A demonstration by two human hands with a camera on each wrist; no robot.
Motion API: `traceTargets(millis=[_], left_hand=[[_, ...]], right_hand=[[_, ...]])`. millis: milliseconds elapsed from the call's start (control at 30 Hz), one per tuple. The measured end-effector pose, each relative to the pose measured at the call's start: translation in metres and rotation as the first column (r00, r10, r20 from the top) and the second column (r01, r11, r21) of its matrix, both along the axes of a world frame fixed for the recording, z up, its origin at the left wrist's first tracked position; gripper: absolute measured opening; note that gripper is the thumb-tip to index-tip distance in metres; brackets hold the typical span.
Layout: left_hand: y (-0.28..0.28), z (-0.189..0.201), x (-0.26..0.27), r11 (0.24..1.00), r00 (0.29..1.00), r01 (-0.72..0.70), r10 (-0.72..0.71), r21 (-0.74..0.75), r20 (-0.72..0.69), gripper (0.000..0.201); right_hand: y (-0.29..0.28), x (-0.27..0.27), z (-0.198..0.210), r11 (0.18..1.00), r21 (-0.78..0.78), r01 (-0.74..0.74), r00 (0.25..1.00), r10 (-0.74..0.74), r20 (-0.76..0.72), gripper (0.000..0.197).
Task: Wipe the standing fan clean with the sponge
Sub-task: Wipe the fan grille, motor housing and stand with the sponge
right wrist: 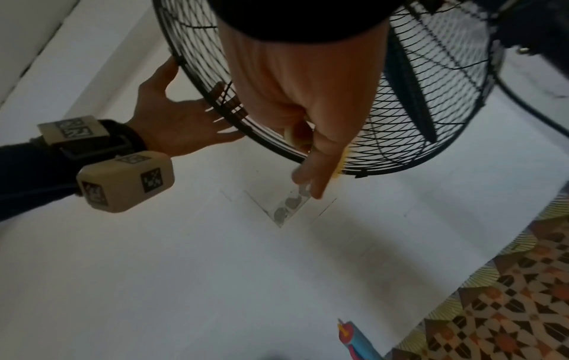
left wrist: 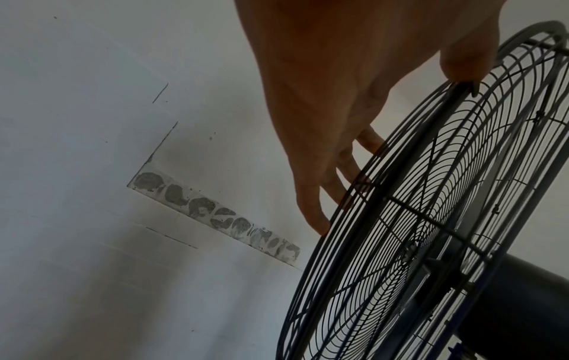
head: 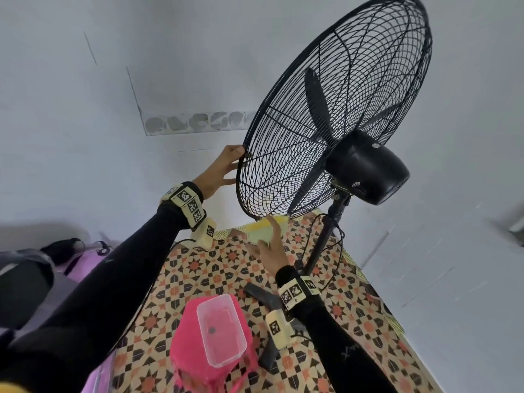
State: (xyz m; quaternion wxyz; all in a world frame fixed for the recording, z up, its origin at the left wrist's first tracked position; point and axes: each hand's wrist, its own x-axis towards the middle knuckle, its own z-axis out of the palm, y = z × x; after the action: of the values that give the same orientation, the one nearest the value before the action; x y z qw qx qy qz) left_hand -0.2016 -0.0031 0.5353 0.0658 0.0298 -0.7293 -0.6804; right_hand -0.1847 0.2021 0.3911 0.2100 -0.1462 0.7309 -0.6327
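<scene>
My left hand [head: 219, 173] is on the left edge of the fan guard [head: 326, 114]: thumb [left wrist: 465, 56] hooked over the outer rim, fingers [left wrist: 311, 212] spread and fairly straight along the front of the wires. That counts as a grip on the rim, thumb one side, fingers the other.

My right hand [head: 270, 251] is lower, at the bottom edge of the guard. It holds the sponge [head: 262, 229], pale yellow-green, up against the lowest wires. Index finger [right wrist: 320, 175] is extended; the other fingers curl round the sponge, which shows only as a yellow sliver in the right wrist view.

The standing fan [head: 365, 165] is black, head tilted, rear motor housing facing me, blades visible through the guard. Its pole [head: 323, 236] runs down to a dark base [head: 266, 302] on the patterned floor covering [head: 226, 268], with a cable looping beside the pole.

Nearer me on the floor: a clear plastic tub [head: 221, 330] sitting on a pink cloth [head: 184, 341]. Can't tell what the small dark spot in the tub is.

Grey-white wall [head: 85, 123] behind, with a strip of grey patches [head: 198, 123] level with the left hand. Black and lilac items [head: 71, 251] at far left, blurred.
</scene>
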Motion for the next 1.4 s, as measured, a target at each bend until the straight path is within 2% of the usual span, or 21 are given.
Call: traceTargets(millis=[133,267,333,400,433,500,567,667,733,833,933,1000,1033,1067,1100,1133,1167,1200,1267,1333,1400], left_hand=[[-0.001,-0.002,0.000,1.000,1.000,0.006,-0.006,-0.013,-0.007,0.065],[0.002,0.000,0.001,1.000,1.000,0.005,-0.006,-0.019,-0.012,0.059],[0.002,-0.001,0.002,1.000,1.000,0.006,-0.006,-0.021,-0.021,0.059],[0.002,-0.003,0.003,1.000,0.999,0.006,-0.007,-0.029,-0.033,0.062],[0.002,-0.003,0.004,0.999,0.999,0.007,-0.008,-0.031,-0.037,0.064],[0.002,-0.003,0.005,0.999,0.999,0.004,-0.006,-0.037,-0.040,0.070],[0.001,-0.003,0.004,0.999,0.999,0.005,-0.007,-0.043,-0.036,0.072],[0.002,-0.001,0.004,0.999,1.000,0.012,-0.013,-0.049,-0.019,0.067],[0.003,0.000,0.004,0.998,1.000,0.010,-0.012,-0.063,-0.017,0.060],[0.002,-0.001,0.004,0.997,1.000,0.011,-0.013,-0.078,-0.022,0.044],[0.001,0.002,0.005,0.998,1.000,0.002,-0.002,-0.070,-0.008,0.050],[0.002,0.004,0.006,0.998,1.000,0.009,-0.009,-0.068,-0.005,0.051],[0.003,0.004,0.006,0.997,1.000,0.014,-0.014,-0.070,-0.009,0.049],[0.004,0.003,0.006,0.997,1.000,0.019,-0.020,-0.073,-0.015,0.047],[0.005,0.002,0.007,0.997,0.999,0.022,-0.024,-0.075,-0.022,0.045],[0.006,0.002,0.008,0.997,0.999,0.019,-0.022,-0.074,-0.028,0.045],[0.006,0.001,0.008,0.998,0.999,0.013,-0.015,-0.067,-0.030,0.044],[0.006,0.000,0.007,0.998,1.000,0.003,-0.005,-0.059,-0.027,0.043],[0.004,0.000,0.004,0.998,1.000,-0.010,0.008,-0.057,-0.024,0.045],[0.002,0.001,0.002,0.998,1.000,-0.007,0.005,-0.063,-0.028,0.051],[0.002,0.000,0.001,0.998,0.999,0.001,-0.003,-0.068,-0.033,0.048]], right_hand=[[0.002,0.016,0.000,0.996,-0.092,0.000,0.997,0.007,0.081,0.057],[0.004,0.023,0.011,0.998,-0.058,0.003,1.000,-0.002,0.014,0.051],[0.007,0.024,0.023,0.997,-0.074,-0.014,1.000,0.015,0.016,0.062],[0.007,0.025,0.034,0.993,-0.101,-0.061,0.998,0.061,-0.008,0.085],[0.006,0.027,0.039,0.992,-0.094,-0.087,0.995,0.082,-0.055,0.096],[0.003,0.028,0.044,0.989,-0.120,-0.091,0.986,0.072,-0.153,0.101],[-0.006,0.031,0.049,0.981,-0.196,0.007,0.986,-0.040,-0.163,0.086],[-0.022,0.043,0.056,0.940,-0.296,0.170,0.949,-0.237,-0.208,0.042],[-0.033,0.045,0.058,0.911,-0.340,0.233,0.924,-0.316,-0.215,0.033],[-0.048,0.038,0.045,0.890,-0.302,0.342,0.912,-0.392,-0.122,0.031],[-0.058,0.031,0.005,0.910,-0.141,0.389,0.918,-0.396,-0.023,0.029],[-0.061,0.024,-0.036,0.901,-0.029,0.434,0.890,-0.423,0.173,0.049],[-0.061,0.027,-0.037,0.880,0.016,0.475,0.852,-0.464,0.242,0.069],[-0.060,0.027,-0.034,0.874,0.039,0.485,0.830,-0.474,0.295,0.076],[-0.059,0.029,-0.022,0.855,0.028,0.517,0.800,-0.495,0.339,0.066],[-0.059,0.027,-0.011,0.854,-0.008,0.521,0.792,-0.479,0.379,0.044],[-0.059,0.027,0.005,0.843,-0.085,0.531,0.785,-0.451,0.426,0.035],[-0.060,0.025,0.017,0.821,-0.193,0.538,0.783,-0.401,0.475,0.034],[-0.062,0.031,0.046,0.766,-0.390,0.511,0.827,-0.315,0.466,0.035],[-0.064,0.042,0.061,0.760,-0.501,0.413,0.899,-0.252,0.359,0.028],[-0.061,0.048,0.060,0.762,-0.497,0.415,0.902,-0.272,0.336,0.024]])
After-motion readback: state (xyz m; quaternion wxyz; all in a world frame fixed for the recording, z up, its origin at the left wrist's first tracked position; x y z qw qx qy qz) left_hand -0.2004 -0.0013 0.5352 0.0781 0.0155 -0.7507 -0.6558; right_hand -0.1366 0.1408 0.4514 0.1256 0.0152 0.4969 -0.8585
